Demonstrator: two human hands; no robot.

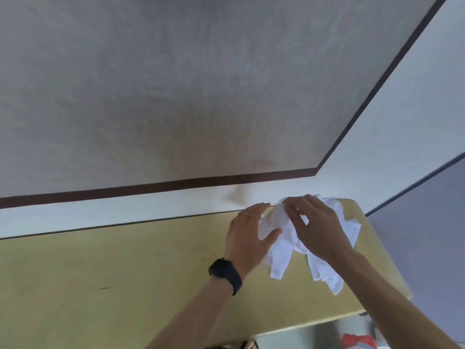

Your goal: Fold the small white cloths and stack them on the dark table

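From the head camera, looking down: both hands are over a heap of small white cloths (284, 250) at the far right end of a pale yellow-green counter (113, 268). The heap lies loose and rumpled, with several corners trailing toward the near edge and one pointing off to the right, close to the counter's rounded right end.

The left hand (247, 235) comes in from below, palm down, fingers stretched out and spread, nothing clenched. Its fingertips reach to the far edge of the counter beside the heap, and its thumb lies across the left part of the white fabric. There is a thin ring (246, 215) on one finger and a black watch (225, 274) strapped at the wrist.

The right hand (319, 227) crosses over the top of the heap from the right. Its fingers are curled and drawn together at the far top of the pile, pinching a bunch of white fabric there; the cloth puckers up under the fingertips. The rest of the heap spreads out beneath its palm and forearm.

Beyond the counter runs a white wall (377, 152) with a dark trim line (156, 186) and a grey textured surface above it. At the bottom right, something red (357, 342) shows, too blurred to tell what.
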